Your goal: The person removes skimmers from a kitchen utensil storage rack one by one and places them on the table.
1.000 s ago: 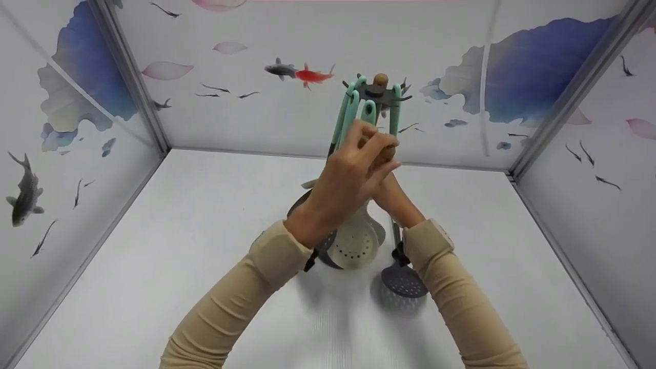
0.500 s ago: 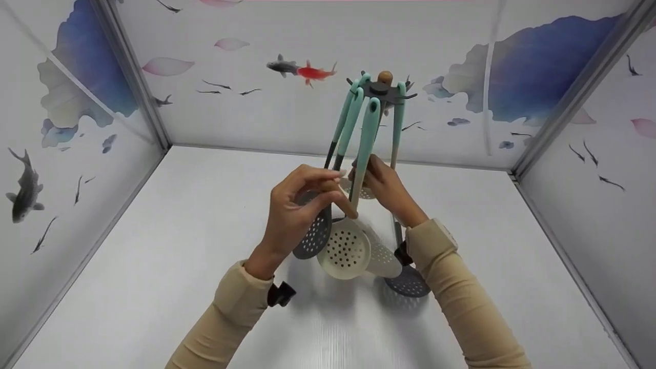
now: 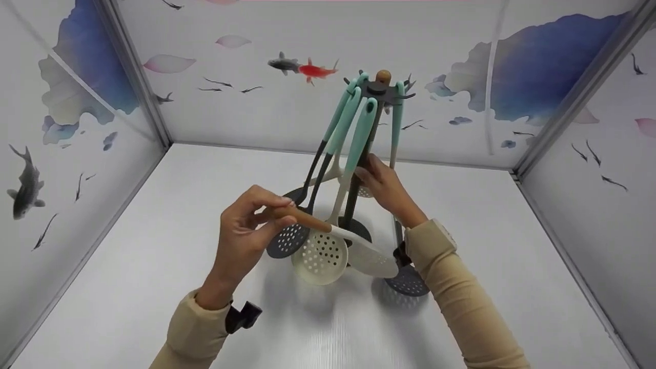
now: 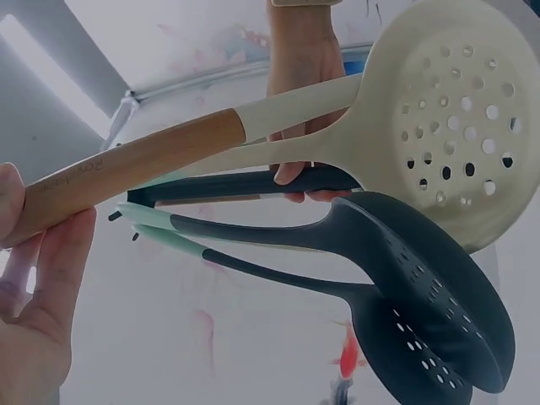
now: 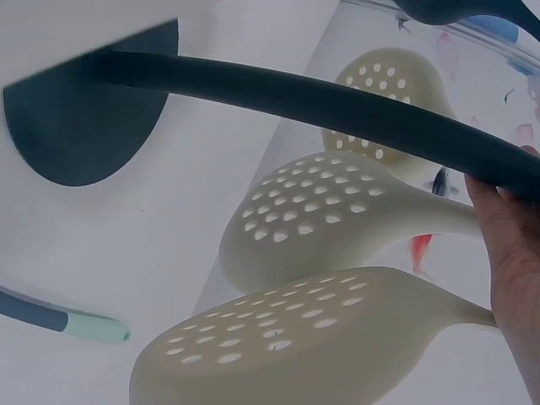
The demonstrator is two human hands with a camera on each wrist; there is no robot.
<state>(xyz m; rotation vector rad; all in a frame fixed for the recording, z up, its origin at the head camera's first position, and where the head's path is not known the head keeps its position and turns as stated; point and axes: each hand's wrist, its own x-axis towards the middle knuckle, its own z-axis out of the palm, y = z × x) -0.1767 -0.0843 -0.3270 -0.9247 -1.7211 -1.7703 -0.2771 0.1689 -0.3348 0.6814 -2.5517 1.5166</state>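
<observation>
My left hand (image 3: pixel 251 230) pinches the end of a wooden handle (image 4: pixel 135 169) between thumb and fingers. That handle belongs to a skimmer with a pale perforated head (image 3: pixel 366 256), held slanting down to the right in front of a utensil stand. My right hand (image 3: pixel 384 187) grips the stand's dark pole (image 5: pixel 278 93), its fingers partly hidden behind it. From the stand's dark hooks (image 3: pixel 378 91) hang several mint-handled utensils. Among them are a cream skimmer (image 3: pixel 320 259) and a dark skimmer (image 3: pixel 287 240), close by my left hand.
Another dark skimmer (image 3: pixel 407 281) hangs by my right sleeve. The stand's round dark base (image 5: pixel 93 110) rests on the white table (image 3: pixel 205 205). White walls (image 3: pixel 230 113) printed with fish and petals enclose the table at the back and both sides.
My left hand has come down and left from the upper part of the stand, bringing the wooden-handled skimmer along. The hanging cream skimmer has shifted left. My right hand stays on the pole.
</observation>
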